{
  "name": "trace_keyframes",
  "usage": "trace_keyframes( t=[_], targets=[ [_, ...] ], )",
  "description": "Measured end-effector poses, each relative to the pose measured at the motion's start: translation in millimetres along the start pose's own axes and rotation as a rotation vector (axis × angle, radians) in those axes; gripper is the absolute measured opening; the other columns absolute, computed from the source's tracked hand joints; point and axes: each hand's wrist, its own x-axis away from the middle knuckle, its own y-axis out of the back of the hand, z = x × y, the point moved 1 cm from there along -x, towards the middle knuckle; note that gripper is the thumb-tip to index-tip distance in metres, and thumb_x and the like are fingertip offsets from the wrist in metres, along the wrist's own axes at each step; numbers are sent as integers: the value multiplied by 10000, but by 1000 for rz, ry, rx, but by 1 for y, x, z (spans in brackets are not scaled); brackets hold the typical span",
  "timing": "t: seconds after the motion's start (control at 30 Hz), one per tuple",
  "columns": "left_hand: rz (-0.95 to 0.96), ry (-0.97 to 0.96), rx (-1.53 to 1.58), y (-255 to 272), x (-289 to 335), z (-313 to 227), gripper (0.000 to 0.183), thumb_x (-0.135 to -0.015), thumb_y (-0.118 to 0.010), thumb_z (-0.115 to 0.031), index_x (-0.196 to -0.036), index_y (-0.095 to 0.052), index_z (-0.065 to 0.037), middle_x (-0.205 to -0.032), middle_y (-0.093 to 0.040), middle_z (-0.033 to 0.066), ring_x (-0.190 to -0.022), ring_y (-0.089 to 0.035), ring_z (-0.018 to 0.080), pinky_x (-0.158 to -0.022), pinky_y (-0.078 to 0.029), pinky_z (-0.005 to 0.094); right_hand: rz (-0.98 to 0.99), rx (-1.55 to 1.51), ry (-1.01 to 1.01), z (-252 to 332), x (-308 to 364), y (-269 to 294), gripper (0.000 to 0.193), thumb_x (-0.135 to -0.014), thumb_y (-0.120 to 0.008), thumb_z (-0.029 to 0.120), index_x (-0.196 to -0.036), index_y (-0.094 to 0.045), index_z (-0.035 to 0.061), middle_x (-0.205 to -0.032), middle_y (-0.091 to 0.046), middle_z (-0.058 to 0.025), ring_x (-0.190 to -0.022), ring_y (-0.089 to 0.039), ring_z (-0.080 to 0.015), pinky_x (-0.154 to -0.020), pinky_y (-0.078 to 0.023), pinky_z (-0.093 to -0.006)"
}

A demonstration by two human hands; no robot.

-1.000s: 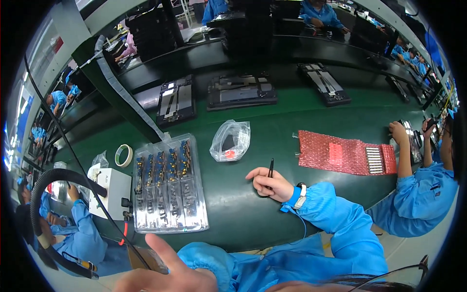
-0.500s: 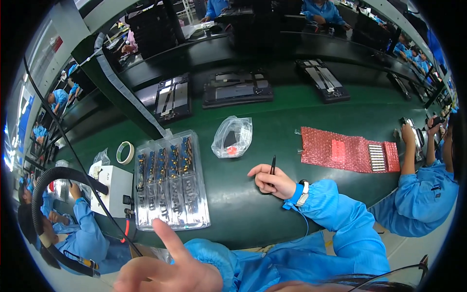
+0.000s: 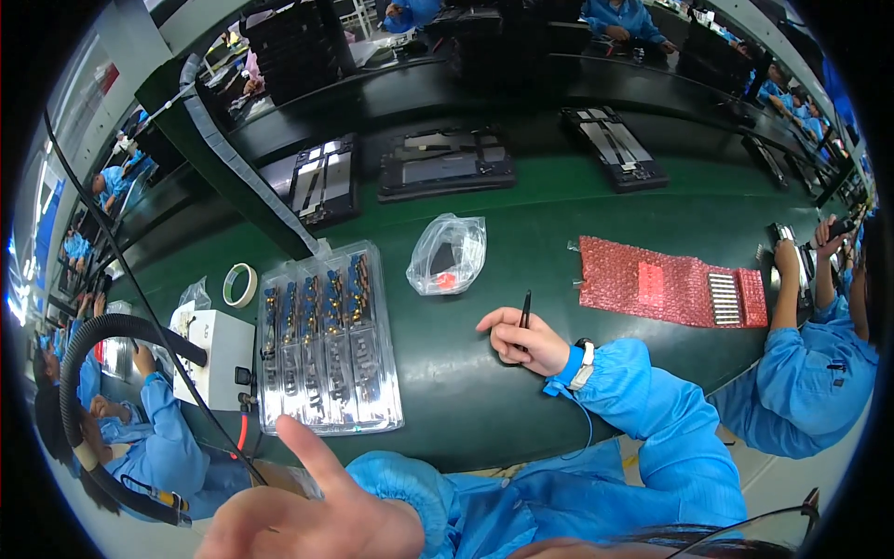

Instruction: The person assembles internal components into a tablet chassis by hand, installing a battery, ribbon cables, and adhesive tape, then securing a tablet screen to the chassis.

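Note:
My right hand (image 3: 529, 343) is closed round a pair of black tweezers (image 3: 526, 309), tips pointing up, above the green table. Its wrist wears a white band with a blue cord. Low in the picture my left hand (image 3: 321, 508) is open, the index finger stretched toward the near edge of a clear plastic tray (image 3: 396, 410); I see nothing in it. Several small circuit parts (image 3: 310, 307) with blue and gold pieces lie in the tray's columns. Beyond my right hand rests a clear plastic bag (image 3: 447, 254) with a black and a red item inside.
Red bubble wrap (image 3: 615, 279) bearing a row of silvery strips lies at right. Opened tablet-like devices (image 3: 447, 163) line the far belt. Left of the tray are a white box (image 3: 219, 359), a tape roll (image 3: 239, 285) and a black hose (image 3: 70, 373). Co-workers in blue sit on both sides.
The devices on the far belt have shifted slightly left. My left hand has moved a little left, its index fingertip slightly higher. My right hand still holds the tweezers.

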Motion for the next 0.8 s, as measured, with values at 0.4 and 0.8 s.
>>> trace_keyframes(
  t=[0.4,0.8],
  targets=[
    [128,88,122,0,-4,-4,472,-733,-653,-285,-1180,-503,-265,-1314,-426,-30,-1258,-316,153,-1042,144,533,12,-16,8,0,0,2,243,-894,-466,136,-1090,-497,-4,-691,-511,-18,-442,-321,-13,-442,-252,-178],
    [-345,345,46,38,-10,81,119,-858,-505,-97,-972,-473,-95,-949,-482,36,-908,-507,140,-618,-529,305,-5,36,23,2,1,2,247,-886,-455,127,-1082,-490,-19,-671,-500,-19,-427,-319,-22,-436,-251,-183]
  ],
)
